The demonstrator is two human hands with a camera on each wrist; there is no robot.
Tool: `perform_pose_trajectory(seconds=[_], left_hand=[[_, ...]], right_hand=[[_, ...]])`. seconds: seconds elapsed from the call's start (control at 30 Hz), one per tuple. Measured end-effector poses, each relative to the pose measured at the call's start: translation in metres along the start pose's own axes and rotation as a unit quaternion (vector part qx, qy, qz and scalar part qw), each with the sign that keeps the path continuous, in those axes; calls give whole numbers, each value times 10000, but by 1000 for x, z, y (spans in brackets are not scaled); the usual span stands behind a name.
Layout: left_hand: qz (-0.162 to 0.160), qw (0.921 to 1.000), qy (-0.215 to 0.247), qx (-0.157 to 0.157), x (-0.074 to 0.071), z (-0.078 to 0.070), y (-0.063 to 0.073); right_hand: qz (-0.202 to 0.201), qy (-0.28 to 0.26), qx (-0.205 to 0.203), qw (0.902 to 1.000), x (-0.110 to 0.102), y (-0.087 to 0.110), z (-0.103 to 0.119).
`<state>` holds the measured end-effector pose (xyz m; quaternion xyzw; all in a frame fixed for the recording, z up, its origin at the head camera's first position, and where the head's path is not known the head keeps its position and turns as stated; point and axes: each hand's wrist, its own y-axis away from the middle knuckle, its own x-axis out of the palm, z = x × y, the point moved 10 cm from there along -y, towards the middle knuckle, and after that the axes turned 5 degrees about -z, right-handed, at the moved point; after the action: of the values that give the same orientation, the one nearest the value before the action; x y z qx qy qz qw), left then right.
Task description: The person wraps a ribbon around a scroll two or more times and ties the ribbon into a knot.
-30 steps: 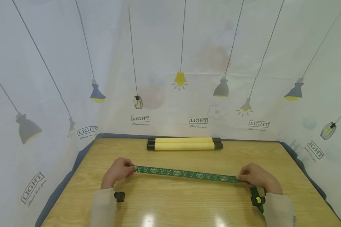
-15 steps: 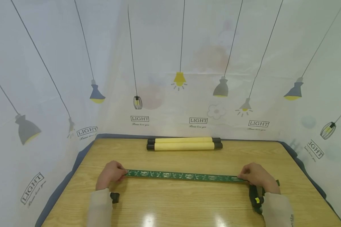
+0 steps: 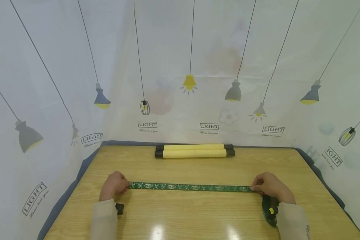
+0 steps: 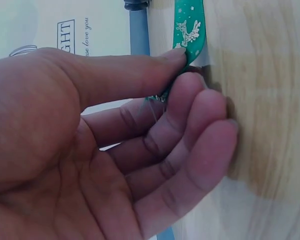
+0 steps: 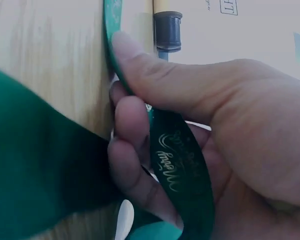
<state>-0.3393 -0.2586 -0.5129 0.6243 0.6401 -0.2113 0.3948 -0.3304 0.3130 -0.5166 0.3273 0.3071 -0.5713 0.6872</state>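
Note:
A green ribbon [image 3: 186, 187] with pale printed figures stretches straight between the two hands above the wooden table. My left hand [image 3: 113, 186] pinches one end between thumb and fingers; in the left wrist view a frayed tip of the ribbon [image 4: 189, 30] shows beneath the thumb. At the other side my right hand [image 3: 271, 186] pinches the ribbon between thumb and index finger. From there the rest of the ribbon [image 5: 182, 170] runs through the right palm and hangs in a loop below the wrist, with gold lettering visible. A broad green stretch [image 5: 35, 160] fills the right wrist view's left side, blurred.
Two yellow rolls [image 3: 195, 153] with black ends lie side by side at the table's back edge. Behind the wooden table [image 3: 198, 216] hangs a white sheet printed with lamps [image 3: 190, 83]. Dark wrist cameras [image 3: 119, 209] sit below both hands.
My left hand has moved left and slightly toward the front, and the span of ribbon between the hands has grown longer and more level. The right hand stays nearly in place.

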Motion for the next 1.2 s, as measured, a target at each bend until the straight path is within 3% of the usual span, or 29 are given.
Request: perform_pose_trajectory(seconds=[0.43,0.67,0.93,1.2], left_hand=[[-253,9984,-494,53,-1,-1,-1],[-588,9966,-571,0,-17,0,5],[-658,9952,-192,698,-16,-32,5],[-509,9921,-72,1147,1,-74,-12]], right_hand=[[-343,723,521,9954,-1,-5,-1],[-302,930,749,9924,2,-7,0],[-173,1170,781,9899,3,-14,1],[72,1239,684,9899,6,-15,2]])
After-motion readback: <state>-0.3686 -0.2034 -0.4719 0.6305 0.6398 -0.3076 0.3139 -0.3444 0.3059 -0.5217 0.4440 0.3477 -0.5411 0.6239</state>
